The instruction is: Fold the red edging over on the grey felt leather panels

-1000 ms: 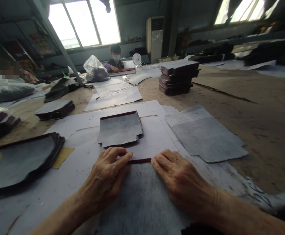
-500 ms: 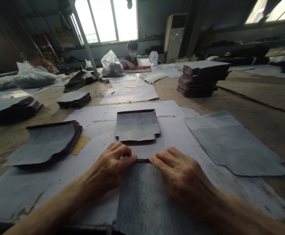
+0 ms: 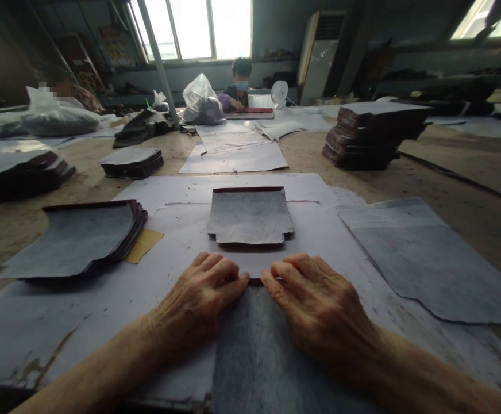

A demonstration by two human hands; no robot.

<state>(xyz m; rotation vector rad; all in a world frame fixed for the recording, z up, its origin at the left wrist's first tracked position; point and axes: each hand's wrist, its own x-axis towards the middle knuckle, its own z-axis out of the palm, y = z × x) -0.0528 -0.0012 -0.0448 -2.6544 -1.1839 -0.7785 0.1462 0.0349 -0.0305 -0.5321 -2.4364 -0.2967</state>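
Observation:
A grey-backed sheet (image 3: 254, 351) lies in front of me, its far edge turned over in a narrow dark red strip (image 3: 255, 282). My left hand (image 3: 209, 293) is closed at the left part of that edge, thumb and bent fingers pressing the fold. At the right part, my right hand (image 3: 319, 305) is closed the same way, with its fingertips on the fold. Only a short gap separates the two hands. Just beyond them rests a small stack of grey pieces (image 3: 250, 215) with a dark red far edge and notched near corners. My hands cover part of the sheet's sides.
To the left is a curved stack of grey sheets (image 3: 78, 236) beside a yellow scrap (image 3: 145, 246). Larger grey sheets (image 3: 431, 259) lie to the right. A tall dark stack (image 3: 371, 138) stands farther back, and a co-worker (image 3: 239, 86) sits across the table.
My view has shifted slightly. Both hands stay at the sheet's far edge, and the gap between their fingertips is a little narrower.

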